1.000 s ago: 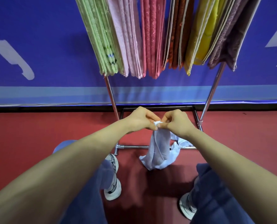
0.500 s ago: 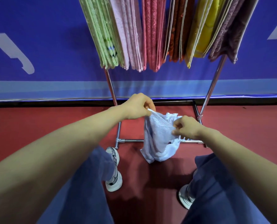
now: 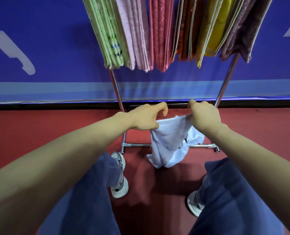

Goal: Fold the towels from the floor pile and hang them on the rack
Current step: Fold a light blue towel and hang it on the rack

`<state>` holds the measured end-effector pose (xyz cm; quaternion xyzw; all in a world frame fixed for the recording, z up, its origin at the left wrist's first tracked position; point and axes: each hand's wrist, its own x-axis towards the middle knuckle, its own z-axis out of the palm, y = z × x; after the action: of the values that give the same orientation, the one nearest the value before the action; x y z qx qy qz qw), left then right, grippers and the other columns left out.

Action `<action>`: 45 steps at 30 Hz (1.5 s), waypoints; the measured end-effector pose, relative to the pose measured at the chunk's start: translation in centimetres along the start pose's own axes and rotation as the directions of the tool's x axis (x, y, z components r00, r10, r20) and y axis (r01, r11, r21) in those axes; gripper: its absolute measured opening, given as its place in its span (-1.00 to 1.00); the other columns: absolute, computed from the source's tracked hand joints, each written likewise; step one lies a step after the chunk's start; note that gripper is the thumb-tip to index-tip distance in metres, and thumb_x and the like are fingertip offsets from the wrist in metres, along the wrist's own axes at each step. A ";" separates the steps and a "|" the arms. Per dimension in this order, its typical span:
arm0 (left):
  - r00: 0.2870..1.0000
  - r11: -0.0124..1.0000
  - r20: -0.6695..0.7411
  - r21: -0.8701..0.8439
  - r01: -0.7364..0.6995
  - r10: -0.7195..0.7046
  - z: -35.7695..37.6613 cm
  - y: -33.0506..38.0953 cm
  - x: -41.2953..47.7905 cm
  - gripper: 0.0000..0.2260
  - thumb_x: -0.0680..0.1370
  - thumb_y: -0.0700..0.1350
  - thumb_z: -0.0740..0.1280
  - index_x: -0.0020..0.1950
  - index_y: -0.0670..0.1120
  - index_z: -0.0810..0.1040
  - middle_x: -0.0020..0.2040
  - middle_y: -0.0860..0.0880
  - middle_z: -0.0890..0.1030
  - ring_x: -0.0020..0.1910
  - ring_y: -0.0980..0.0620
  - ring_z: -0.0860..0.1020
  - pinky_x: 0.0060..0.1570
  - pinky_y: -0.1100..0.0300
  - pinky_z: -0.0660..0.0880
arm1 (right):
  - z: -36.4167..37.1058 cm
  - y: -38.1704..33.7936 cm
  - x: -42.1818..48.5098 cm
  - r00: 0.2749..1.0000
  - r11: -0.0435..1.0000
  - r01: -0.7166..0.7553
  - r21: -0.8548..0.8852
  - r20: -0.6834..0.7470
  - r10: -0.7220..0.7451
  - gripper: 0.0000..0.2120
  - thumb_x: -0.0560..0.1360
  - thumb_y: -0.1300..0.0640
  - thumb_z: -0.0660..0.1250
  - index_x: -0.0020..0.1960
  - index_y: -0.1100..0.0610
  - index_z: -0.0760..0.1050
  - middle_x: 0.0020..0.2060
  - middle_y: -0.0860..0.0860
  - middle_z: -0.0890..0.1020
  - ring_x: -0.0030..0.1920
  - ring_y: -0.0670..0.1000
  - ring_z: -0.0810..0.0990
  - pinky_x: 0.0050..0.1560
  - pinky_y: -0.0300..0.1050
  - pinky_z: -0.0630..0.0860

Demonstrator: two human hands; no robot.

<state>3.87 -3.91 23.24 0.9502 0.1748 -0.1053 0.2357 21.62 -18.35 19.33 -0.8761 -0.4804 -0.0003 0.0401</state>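
Note:
A pale blue-white towel (image 3: 168, 143) hangs bunched between my hands, its lower end down near the red floor. My left hand (image 3: 146, 117) pinches the towel's top edge at its left end. My right hand (image 3: 203, 116) grips the same edge at its right end, so the edge is stretched between them. Above and behind hangs the metal rack (image 3: 116, 89), with several folded towels on it: green (image 3: 107, 33), pink (image 3: 135, 33), rose (image 3: 161, 33), orange-brown (image 3: 183, 29), yellow (image 3: 215, 26) and dark maroon (image 3: 242, 28).
The rack's chrome base bar (image 3: 137, 145) crosses the red floor just behind the towel. A blue wall banner (image 3: 39, 48) stands close behind the rack. My own legs in blue trousers and white sneakers (image 3: 119, 184) stand on either side of the towel.
My hands were together pinching one spot of the towel; they have drawn apart sideways, spreading its top edge. The towel has opened out wider.

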 end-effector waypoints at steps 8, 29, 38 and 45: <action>0.994 0.986 0.096 0.149 -0.072 0.058 0.5 1.3 0.2 -0.55 0.44 -0.18 0.29 0.23 0.23 0.39 -0.42 0.01 0.37 -0.37 -0.04 0.40 -0.26 -0.01 0.45 | 0.1 0.0 0.0 1.000 0.999 -0.001 -0.032 0.013 0.001 -0.87 0.42 0.26 0.32 -0.05 0.18 0.58 -0.21 0.13 0.57 -0.11 0.25 0.57 -0.24 -0.07 0.38; 0.971 0.998 0.228 0.044 0.055 -0.063 1.5 2.2 1.7 -0.61 0.44 -0.16 0.29 0.19 0.22 0.49 -0.29 -0.02 0.51 -0.47 0.00 0.57 -0.23 0.03 0.61 | -1.2 -1.0 -0.4 0.997 1.000 0.007 -0.015 0.079 -0.006 -0.71 0.36 0.34 0.32 -0.36 0.17 0.23 -0.44 0.05 0.29 -0.24 0.20 0.37 -0.27 -0.06 0.31; 0.966 0.994 0.239 0.076 0.083 -0.099 0.4 4.4 1.8 -0.61 0.46 -0.17 0.31 0.27 0.07 0.51 -0.15 -0.02 0.49 -0.35 -0.11 0.63 -0.30 0.10 0.60 | -2.0 -1.4 -1.0 0.985 1.000 -0.025 -0.018 0.169 0.028 -0.70 0.45 0.37 0.25 -0.33 0.17 0.19 -0.35 0.07 0.32 -0.10 0.20 0.37 -0.20 -0.02 0.32; 0.918 0.985 0.388 0.169 0.020 -0.085 0.3 7.4 0.6 -0.63 0.46 -0.15 0.28 0.24 0.11 0.50 0.04 -0.12 0.55 -0.38 -0.07 0.60 -0.26 0.11 0.59 | -4.5 -3.3 -1.4 0.951 0.966 0.107 -0.236 0.308 -0.031 -0.79 0.56 0.15 0.33 0.18 0.18 0.51 0.12 0.12 0.56 0.17 0.18 0.57 -0.07 -0.05 0.39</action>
<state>7.19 -9.99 25.87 0.9204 0.1402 -0.3143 0.1854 18.28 -18.04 24.01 -0.8464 -0.5077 0.0715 -0.1442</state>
